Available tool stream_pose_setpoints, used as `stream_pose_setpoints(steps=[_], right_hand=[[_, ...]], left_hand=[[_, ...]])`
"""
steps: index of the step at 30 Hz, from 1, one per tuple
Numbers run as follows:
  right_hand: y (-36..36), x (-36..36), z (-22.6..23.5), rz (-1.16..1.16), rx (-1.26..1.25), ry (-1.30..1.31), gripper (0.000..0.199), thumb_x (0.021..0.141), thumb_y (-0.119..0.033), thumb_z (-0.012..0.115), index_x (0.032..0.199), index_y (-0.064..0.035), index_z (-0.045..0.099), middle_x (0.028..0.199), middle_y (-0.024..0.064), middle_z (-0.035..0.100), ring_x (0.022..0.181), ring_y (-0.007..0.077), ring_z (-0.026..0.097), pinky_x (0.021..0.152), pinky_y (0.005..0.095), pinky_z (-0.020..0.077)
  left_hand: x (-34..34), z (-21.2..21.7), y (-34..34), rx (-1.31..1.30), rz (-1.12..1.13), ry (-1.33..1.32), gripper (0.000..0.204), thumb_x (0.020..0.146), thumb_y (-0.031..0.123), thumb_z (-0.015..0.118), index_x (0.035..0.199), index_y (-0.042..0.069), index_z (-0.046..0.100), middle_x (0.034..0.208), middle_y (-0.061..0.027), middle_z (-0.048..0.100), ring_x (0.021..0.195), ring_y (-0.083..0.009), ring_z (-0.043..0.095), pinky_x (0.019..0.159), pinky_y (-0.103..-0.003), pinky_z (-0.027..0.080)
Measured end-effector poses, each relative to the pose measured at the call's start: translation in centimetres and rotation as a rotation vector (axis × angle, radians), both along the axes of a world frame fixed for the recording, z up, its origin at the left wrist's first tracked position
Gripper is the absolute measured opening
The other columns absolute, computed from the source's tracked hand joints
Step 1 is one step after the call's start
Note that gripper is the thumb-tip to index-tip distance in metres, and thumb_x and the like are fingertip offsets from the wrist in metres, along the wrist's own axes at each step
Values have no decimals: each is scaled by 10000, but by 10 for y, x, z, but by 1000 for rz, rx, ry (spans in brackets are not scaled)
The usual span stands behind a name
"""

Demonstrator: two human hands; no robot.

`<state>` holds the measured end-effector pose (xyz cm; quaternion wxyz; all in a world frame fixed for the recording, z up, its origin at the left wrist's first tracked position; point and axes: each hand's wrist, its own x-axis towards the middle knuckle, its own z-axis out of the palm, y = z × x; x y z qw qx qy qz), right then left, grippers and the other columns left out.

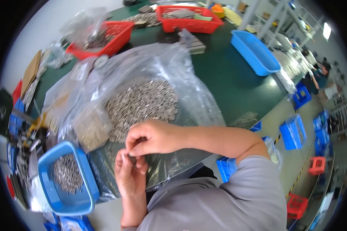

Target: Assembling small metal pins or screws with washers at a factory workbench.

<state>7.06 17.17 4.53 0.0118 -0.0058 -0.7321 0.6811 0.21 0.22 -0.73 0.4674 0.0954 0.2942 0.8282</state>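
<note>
My left hand (129, 171) is raised near the table's front edge, its fingers curled round something small and dark that I cannot make out. Above it, my right hand (152, 138) pinches at the left fingertips, so the two hands meet. What the right fingers hold is hidden. Just beyond them a wide heap of small grey metal pieces (142, 100) lies on a clear plastic sheet (196, 96). Left of the heap rests a clear bag of small pale pieces (90, 133). A blue basket (90, 184) with similar slim metal pieces (67, 173) stands at the lower left.
Two red baskets (123, 38) stand at the back of the green table (216, 65), near a stack of flat pieces (196, 46). A blue tray (254, 52) sits at the right edge. Blue crates (293, 133) and red crates (296, 206) are on the floor; people (323, 79) are far right.
</note>
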Motion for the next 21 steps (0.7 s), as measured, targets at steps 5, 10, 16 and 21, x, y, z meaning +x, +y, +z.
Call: stream_pose_setpoints(steps=[5, 10, 16, 21], right_hand=[[-4, 1, -5, -20, 37, 8, 127, 814, -114, 659, 848, 4, 626, 859, 85, 602, 786, 176, 633, 712, 293, 488], [-10, -2, -6, -78, 212, 156, 173, 770, -157, 701, 861, -46, 604, 861, 61, 556, 794, 180, 579, 707, 307, 469], [-10, -8, -16, -131, 426, 433, 133, 718, -132, 680, 809, -62, 613, 854, 54, 567, 867, 245, 561, 737, 357, 463], [-10, -5, -14, -227, 492, 485, 99, 703, -132, 675, 757, -73, 617, 810, 53, 568, 855, 250, 564, 729, 372, 460]], left_hand=[[0, -2, 0, 30, 3, 28, 193, 933, 227, 565, 1052, 76, 548, 1015, -112, 563, 698, -138, 493, 508, -224, 417], [-5, -7, -5, 38, -65, 105, 313, 914, 277, 598, 1120, 53, 524, 915, -42, 540, 705, -115, 477, 480, -193, 387], [-3, -2, -2, -33, -25, 23, 480, 920, 355, 567, 1279, 72, 422, 945, -23, 534, 692, -89, 465, 473, -178, 370], [1, -1, 2, 17, 26, -27, 377, 966, 262, 502, 1249, 24, 431, 981, -45, 547, 761, -107, 491, 567, -213, 404]])
